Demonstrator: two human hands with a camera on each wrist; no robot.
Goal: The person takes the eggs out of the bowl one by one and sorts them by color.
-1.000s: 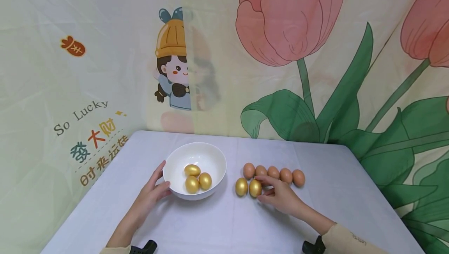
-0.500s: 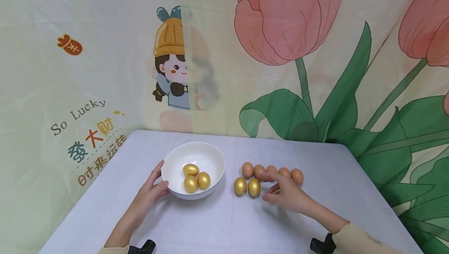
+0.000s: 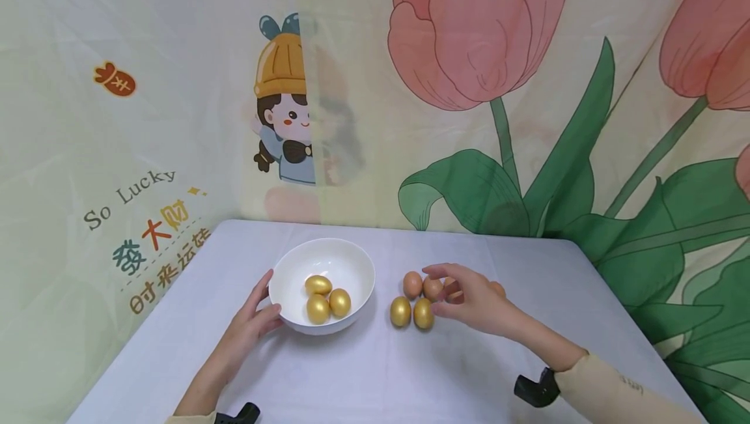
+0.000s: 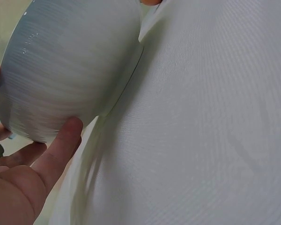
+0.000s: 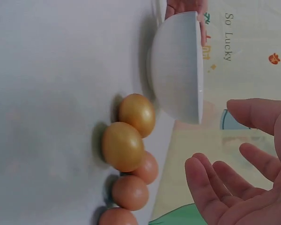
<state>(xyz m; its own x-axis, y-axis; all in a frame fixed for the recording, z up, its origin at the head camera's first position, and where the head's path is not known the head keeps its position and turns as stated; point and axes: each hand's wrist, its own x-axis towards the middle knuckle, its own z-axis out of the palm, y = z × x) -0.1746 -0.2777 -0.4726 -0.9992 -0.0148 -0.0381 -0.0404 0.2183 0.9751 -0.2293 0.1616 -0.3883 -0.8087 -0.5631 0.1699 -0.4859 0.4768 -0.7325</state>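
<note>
On the table stands a white bowl with three golden eggs in it. My left hand rests its extended fingers and thumb against the bowl's outer left side; the left wrist view shows the fingertips on the smooth wall. Right of the bowl, two golden eggs stand side by side. Behind them runs a row of brown eggs, partly covered by my right hand. That hand hovers over the row with fingers spread and holds nothing, as the right wrist view shows beside the eggs.
A white cloth covers the table. Behind it hangs a backdrop printed with tulips and a cartoon figure, close to the table's back edge. Dark wrist devices sit at both sleeves.
My right hand has let go of the right golden egg, which stays on the table, then backed off, risen and spread over the brown eggs. My left hand and the bowl stay put.
</note>
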